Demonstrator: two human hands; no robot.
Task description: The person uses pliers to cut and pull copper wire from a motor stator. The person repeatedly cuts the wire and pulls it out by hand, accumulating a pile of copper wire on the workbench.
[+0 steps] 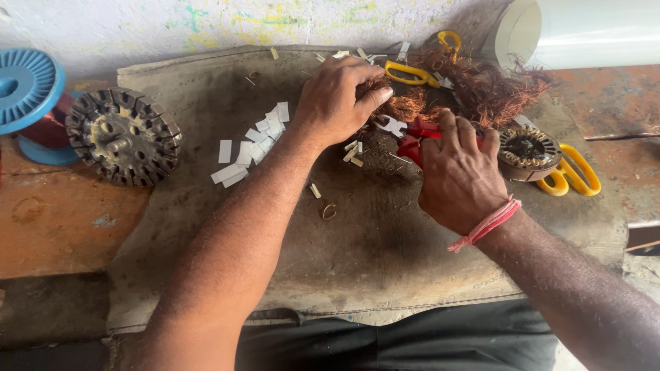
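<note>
My left hand (338, 99) is closed on a bundle of tangled copper wire (405, 106) at the back of a dark leather mat (357, 240). My right hand (459, 175), a pink thread band around its wrist, grips a red-handled cutting tool (414, 137) whose jaws point toward that wire. More copper wire (498, 89) lies heaped just behind the right hand. A round wound stator (528, 150) rests right of the right hand, touching yellow-handled scissors (574, 175).
Several white paper strips (251, 148) lie left of my left arm. A slotted metal rotor core (124, 136) and a blue wire spool (26, 86) stand at the left. A second pair of yellow scissors (412, 72) and a white pipe (584, 31) are at the back.
</note>
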